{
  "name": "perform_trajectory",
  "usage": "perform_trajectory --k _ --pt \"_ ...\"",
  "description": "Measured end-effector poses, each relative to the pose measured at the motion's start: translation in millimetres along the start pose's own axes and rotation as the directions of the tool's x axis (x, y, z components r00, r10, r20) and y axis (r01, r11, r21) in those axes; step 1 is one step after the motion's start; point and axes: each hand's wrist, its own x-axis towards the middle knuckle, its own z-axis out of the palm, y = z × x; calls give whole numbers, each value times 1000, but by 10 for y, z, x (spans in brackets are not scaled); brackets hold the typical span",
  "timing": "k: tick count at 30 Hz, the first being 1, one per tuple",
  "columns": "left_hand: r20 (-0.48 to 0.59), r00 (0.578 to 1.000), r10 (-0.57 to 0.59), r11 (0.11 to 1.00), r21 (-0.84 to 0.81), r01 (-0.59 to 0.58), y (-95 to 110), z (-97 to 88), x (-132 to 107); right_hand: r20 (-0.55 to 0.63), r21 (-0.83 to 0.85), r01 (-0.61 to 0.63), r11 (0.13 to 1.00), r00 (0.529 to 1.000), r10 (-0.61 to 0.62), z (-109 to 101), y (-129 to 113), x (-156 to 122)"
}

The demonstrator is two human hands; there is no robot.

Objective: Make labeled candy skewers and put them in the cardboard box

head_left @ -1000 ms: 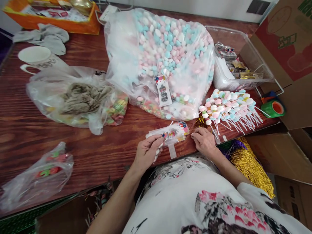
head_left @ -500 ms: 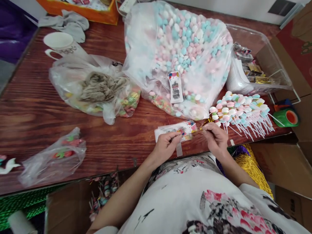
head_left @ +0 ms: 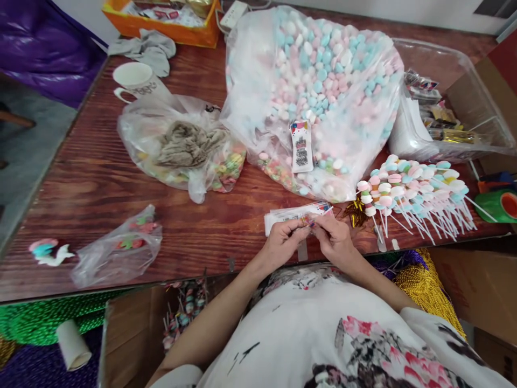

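My left hand (head_left: pixel 284 243) and my right hand (head_left: pixel 336 241) meet near the table's front edge, fingertips pinched together around a small colourful thing (head_left: pixel 307 220) that is mostly covered. What it is I cannot make out. Just behind the fingers lies a stack of printed white cards (head_left: pixel 278 216) in clear sleeves. Gold twist ties (head_left: pixel 357 212) lie in a bunch to the right of my right hand. Beyond them is a pile of pastel candy-like skewers (head_left: pixel 420 186) on white sticks.
Behind my hands sits a big clear bag of pastel pieces (head_left: pixel 323 81), with a printed card pack (head_left: pixel 302 146) on it. Left are a smaller bag (head_left: pixel 139 129), a white mug (head_left: pixel 135 78) and a flat plastic bag (head_left: pixel 97 261). A clear bin (head_left: pixel 464 59) stands right, near green tape (head_left: pixel 495 206).
My right hand has moved left from beside the gold ties and now touches my left hand. The gold strand at its fingertips no longer shows. The camera view has shifted left.
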Motion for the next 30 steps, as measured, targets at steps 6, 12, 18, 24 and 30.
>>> perform_trajectory --k 6,12,18,24,30 --pt "-83 989 122 992 38 -119 34 55 35 -208 323 -143 936 954 217 57 -36 -141" --pt "-95 979 178 984 37 -175 71 96 32 -134 402 -260 878 932 338 81 -53 -229" --pt "-40 966 257 962 106 -251 85 98 -13 -18 376 -235 896 965 261 -98 -46 -103" --pt "51 936 349 895 277 -349 186 97 -30 339 557 -477 679 878 339 -133 11 -54" --pt "236 954 187 910 323 -259 386 8 -6 211 98 119 988 968 -137 -293 -12 26"
